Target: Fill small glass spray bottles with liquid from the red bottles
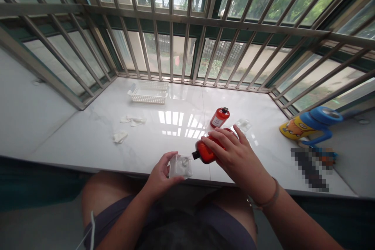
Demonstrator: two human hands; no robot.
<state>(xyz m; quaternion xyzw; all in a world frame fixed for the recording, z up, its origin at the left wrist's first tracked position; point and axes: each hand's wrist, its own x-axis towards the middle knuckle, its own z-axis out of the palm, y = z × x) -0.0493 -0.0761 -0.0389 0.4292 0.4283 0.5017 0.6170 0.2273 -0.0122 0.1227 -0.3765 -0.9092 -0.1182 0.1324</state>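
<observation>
Nearest, a small clear container [180, 168] is clamped in the left hand [162, 172], the thumb lying along its near edge and the other fingers closed about its left and far side. For a good pour, which seems to be the step in hand, it should be kept level by these fingers.

Just to the right of the container, a red bottle [206, 152] is gripped by the right hand [240, 156]: the fingers are spread over its upper side, and the thumb cannot be made out. The bottle is tilted, and its black mouth [195, 155] is pointed at the container, in front of the right fingertips. The tilt should be increased only slowly, and the mouth should be held close above the round opening, or liquid may be spilled.

Just beyond the right fingers, a second red bottle [219, 120] is left standing. Far beyond the left fingers, a white basket [149, 100] is placed.
</observation>
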